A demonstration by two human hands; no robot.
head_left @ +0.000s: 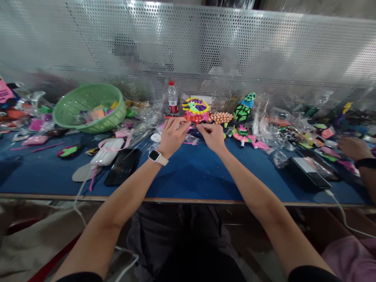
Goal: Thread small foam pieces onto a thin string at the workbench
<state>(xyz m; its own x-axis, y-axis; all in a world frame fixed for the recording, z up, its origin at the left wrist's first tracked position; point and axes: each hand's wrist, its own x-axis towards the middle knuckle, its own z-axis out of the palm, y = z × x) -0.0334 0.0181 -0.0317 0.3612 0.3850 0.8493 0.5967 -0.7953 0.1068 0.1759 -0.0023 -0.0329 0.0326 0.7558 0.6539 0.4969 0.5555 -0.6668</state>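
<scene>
My left hand [174, 137], with a white watch at its wrist, is closed, its fingertips pressed together over the blue table [194, 176]. Close by on the right, my right hand [214, 137] is closed in a pinch. What the fingers hold, if anything, is too small to make out. Just beyond the fingertips lie a red piece [192, 118] and a yellow, purple and white modelled figure [196, 105]. A tan spiky piece [221, 118] sits behind my right hand. A dark flat thing [195, 133] and some pink bits show between the hands.
A green basket [89, 127] with colourful pieces stands left, near a black phone [122, 166] and a white power bank [107, 152]. Behind are a red-capped bottle [172, 98] and a perforated metal screen [182, 47]. A green turtle figure [242, 112], dark box [308, 174] and co-worker's hand [354, 148] are right.
</scene>
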